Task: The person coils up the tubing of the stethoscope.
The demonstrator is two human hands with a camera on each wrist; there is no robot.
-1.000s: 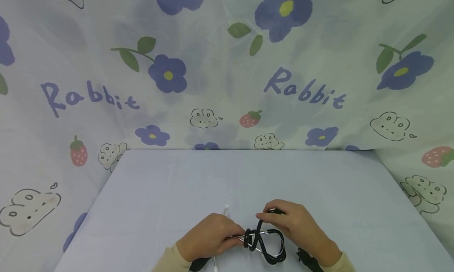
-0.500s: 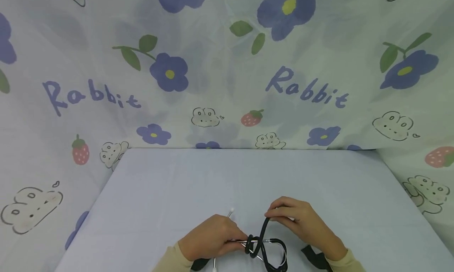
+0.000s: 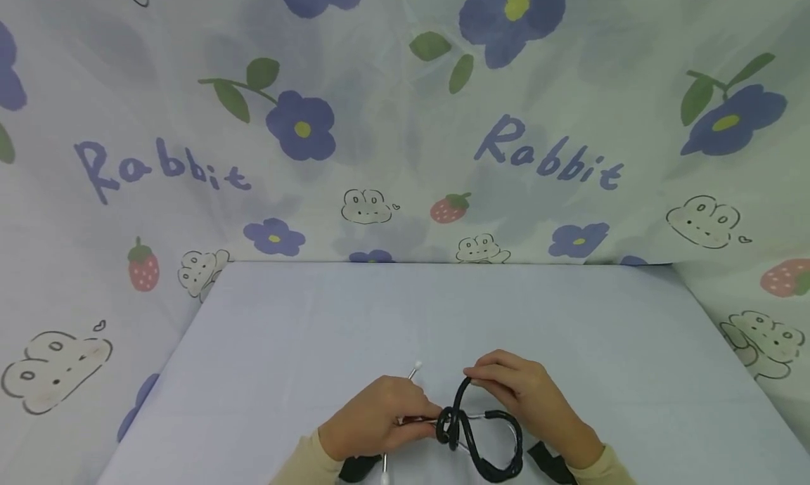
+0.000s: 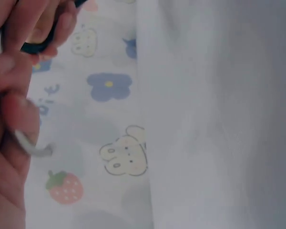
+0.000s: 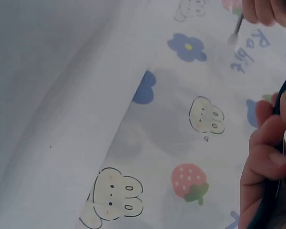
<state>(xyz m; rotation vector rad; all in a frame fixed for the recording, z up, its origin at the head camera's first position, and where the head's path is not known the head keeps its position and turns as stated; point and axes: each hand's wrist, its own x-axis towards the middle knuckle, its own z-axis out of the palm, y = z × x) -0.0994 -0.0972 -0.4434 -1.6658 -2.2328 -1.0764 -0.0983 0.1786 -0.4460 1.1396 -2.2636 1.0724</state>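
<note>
In the head view a stethoscope with black tubing [image 3: 496, 473] is held low over the front of the table. My left hand [image 3: 382, 415] grips its metal ear tubes. One white ear tip [image 3: 416, 366] sticks out beyond that hand, and another [image 3: 385, 479] points toward the front edge. Coils of tubing [image 3: 446, 429] wrap round the metal just right of my left fingers. With thumb and fingertips, my right hand [image 3: 528, 397] pinches a raised length of tubing. An ear tube [image 4: 31, 145] pokes out past my left fingers in the left wrist view.
The white table [image 3: 304, 330] spreads out behind both hands. At its back and sides hangs a cloth [image 3: 405, 119] printed with flowers, rabbits and strawberries. Dark straps [image 3: 361, 469] show under each wrist.
The right hand pulled the pinched tubing up and to the right, then came back slightly left. The big tubing loop swings and widens. The left hand keeps its grip, almost still.
</note>
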